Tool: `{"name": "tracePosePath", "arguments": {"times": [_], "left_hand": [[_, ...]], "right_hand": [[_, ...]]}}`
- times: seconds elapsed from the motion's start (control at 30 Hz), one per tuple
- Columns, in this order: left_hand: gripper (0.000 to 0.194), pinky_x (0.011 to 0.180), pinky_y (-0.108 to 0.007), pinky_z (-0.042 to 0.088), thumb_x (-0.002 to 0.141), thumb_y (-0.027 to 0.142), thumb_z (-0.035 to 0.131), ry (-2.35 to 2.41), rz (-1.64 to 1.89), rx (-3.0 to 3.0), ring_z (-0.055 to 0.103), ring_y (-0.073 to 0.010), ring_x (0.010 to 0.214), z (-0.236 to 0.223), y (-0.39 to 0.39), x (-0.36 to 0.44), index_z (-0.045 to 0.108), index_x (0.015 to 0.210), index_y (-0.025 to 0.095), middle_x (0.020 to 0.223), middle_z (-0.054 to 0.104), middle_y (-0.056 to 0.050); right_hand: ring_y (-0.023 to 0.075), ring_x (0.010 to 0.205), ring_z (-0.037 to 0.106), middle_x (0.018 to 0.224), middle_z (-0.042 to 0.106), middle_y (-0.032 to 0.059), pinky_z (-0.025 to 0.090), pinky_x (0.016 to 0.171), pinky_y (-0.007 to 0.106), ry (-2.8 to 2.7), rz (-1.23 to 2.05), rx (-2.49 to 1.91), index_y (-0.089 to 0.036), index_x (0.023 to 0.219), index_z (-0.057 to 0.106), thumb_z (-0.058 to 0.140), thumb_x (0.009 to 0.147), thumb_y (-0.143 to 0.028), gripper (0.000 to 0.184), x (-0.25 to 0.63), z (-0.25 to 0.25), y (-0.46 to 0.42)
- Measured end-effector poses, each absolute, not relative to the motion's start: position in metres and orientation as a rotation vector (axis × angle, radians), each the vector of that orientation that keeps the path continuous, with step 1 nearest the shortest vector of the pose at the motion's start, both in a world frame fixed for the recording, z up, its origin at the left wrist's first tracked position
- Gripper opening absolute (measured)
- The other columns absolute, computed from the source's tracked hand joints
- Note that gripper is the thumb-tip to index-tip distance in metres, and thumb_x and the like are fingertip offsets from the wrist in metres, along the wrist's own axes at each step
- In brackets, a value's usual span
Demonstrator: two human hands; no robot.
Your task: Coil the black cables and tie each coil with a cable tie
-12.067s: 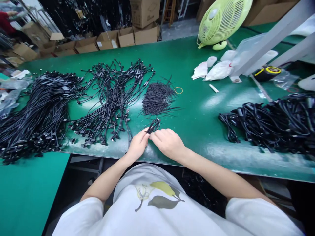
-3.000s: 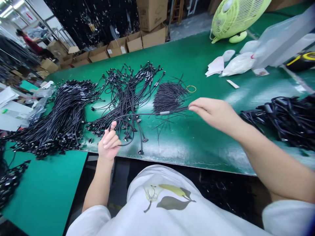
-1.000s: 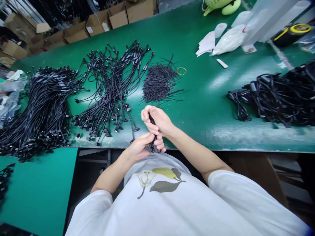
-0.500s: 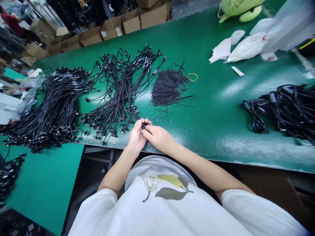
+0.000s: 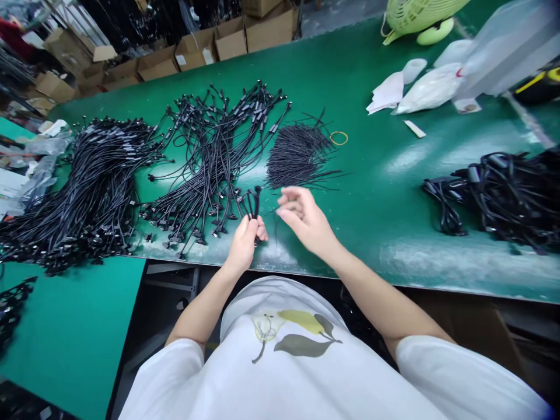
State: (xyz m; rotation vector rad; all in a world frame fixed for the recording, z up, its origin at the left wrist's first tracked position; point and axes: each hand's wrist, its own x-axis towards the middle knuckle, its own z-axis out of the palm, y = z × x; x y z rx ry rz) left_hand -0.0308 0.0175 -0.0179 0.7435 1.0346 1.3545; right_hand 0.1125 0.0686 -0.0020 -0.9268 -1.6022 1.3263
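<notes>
My left hand (image 5: 243, 240) is closed around a folded black cable (image 5: 252, 204), whose loops and an end stick up above the thumb. To its right, my right hand (image 5: 304, 219) is raised just over the table, fingers bent and thumb apart from them, with nothing visible in its grasp. Just beyond that hand lies a pile of thin black ties (image 5: 295, 154), with a few stray ones near the fingertips. A spread of loose black cables (image 5: 214, 157) with connectors at both ends lies beyond my left hand.
A thicker heap of cables (image 5: 100, 181) lies at the left. Coiled cables (image 5: 494, 192) lie on the right of the green table (image 5: 367, 192). A yellow rubber band (image 5: 339, 138), white bags (image 5: 431, 90) and a green fan (image 5: 420, 17) are farther back. Cardboard boxes (image 5: 195, 51) line the far edge.
My right hand has come away from the cable and moved right and up toward the ties. My left hand still grips the cable, whose upper part now stands up in view.
</notes>
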Motion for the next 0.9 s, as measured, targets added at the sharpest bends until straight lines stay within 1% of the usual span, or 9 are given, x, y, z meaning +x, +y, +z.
{"name": "tracePosePath", "arguments": {"times": [0.1,0.2,0.3,0.4,0.5,0.6,0.73,0.8,0.9], "left_hand": [[0.039,0.053,-0.023,0.036,0.079,0.051,0.067,0.848,1.01,0.778,0.037,-0.0076,0.051,-0.011,0.005,-0.02,0.053,0.081,0.015,0.057,0.039,0.006],[0.04,0.049,-0.021,0.031,0.081,0.053,0.064,0.723,0.873,0.604,0.03,-0.0061,0.048,-0.001,-0.003,-0.01,0.054,0.083,0.014,0.056,0.032,0.007],[0.036,0.049,-0.02,0.027,0.082,0.049,0.064,0.692,0.905,0.492,0.028,-0.0058,0.048,0.003,-0.004,-0.005,0.056,0.084,0.014,0.057,0.03,0.007],[0.036,0.051,-0.021,0.028,0.078,0.047,0.068,0.756,0.908,0.549,0.03,-0.0067,0.051,-0.001,0.001,-0.008,0.057,0.083,0.014,0.058,0.033,0.006],[0.036,0.056,-0.024,0.031,0.083,0.051,0.058,1.041,0.906,0.908,0.036,-0.01,0.055,-0.01,0.007,-0.019,0.058,0.083,0.015,0.059,0.04,0.004],[0.031,0.066,-0.028,0.037,0.092,0.043,0.045,1.406,0.814,1.481,0.046,-0.0143,0.066,-0.018,0.012,-0.028,0.057,0.079,0.018,0.065,0.05,0.0],[0.029,0.072,-0.029,0.039,0.097,0.029,0.035,1.438,0.549,1.958,0.052,-0.0165,0.072,-0.023,0.014,-0.029,0.056,0.079,0.019,0.073,0.058,-0.002],[0.029,0.071,-0.029,0.04,0.098,0.026,0.034,1.408,0.419,2.089,0.053,-0.0168,0.072,-0.026,0.013,-0.028,0.057,0.082,0.019,0.076,0.06,-0.003],[0.031,0.071,-0.031,0.04,0.099,0.027,0.031,1.438,0.257,2.273,0.054,-0.019,0.076,-0.029,0.01,-0.026,0.058,0.087,0.018,0.08,0.062,-0.005]], "right_hand": [[0.0121,0.073,0.062,0.092,0.061,0.002,0.051,0.063,0.025,-1.332,1.724,-0.614,-0.022,0.118,0.045,0.064,0.079,-0.056,0.055,0.113,0.011,0.075],[0.0053,0.041,0.044,0.061,0.047,-0.0088,0.036,0.037,0.017,-1.096,1.905,-0.529,-0.021,0.098,0.049,0.06,0.081,-0.059,0.043,0.102,0.016,0.07],[0.0033,0.032,0.03,0.053,0.038,-0.0127,0.024,0.031,0.014,-0.961,1.845,-0.567,-0.023,0.087,0.042,0.057,0.086,-0.053,0.034,0.096,0.015,0.068],[0.0063,0.038,0.043,0.056,0.045,-0.0098,0.035,0.038,0.018,-1.195,1.669,-0.662,-0.022,0.085,0.044,0.054,0.089,-0.047,0.027,0.106,0.014,0.072],[0.0161,0.081,0.063,0.088,0.064,0.0038,0.052,0.071,0.031,-1.683,1.108,-0.737,-0.02,0.093,0.056,0.058,0.087,-0.043,0.025,0.131,0.016,0.077],[0.0236,0.114,0.053,0.119,0.06,0.0117,0.041,0.098,0.042,-2.212,0.46,-0.656,-0.018,0.115,0.058,0.056,0.09,-0.034,0.029,0.152,0.011,0.071],[0.0223,0.088,0.058,0.092,0.064,0.0128,0.042,0.081,0.038,-2.757,0.107,-0.78,-0.009,0.111,0.058,0.036,0.097,-0.019,0.028,0.157,-0.015,0.052],[0.0205,0.076,0.056,0.082,0.061,0.0104,0.04,0.067,0.033,-2.893,0.184,-0.879,-0.01,0.1,0.059,0.034,0.099,-0.022,0.028,0.157,-0.026,0.048],[0.0188,0.079,0.057,0.087,0.062,0.0092,0.037,0.063,0.028,-2.975,0.465,-0.896,-0.013,0.098,0.056,0.041,0.098,-0.033,0.024,0.16,-0.033,0.051]]}}
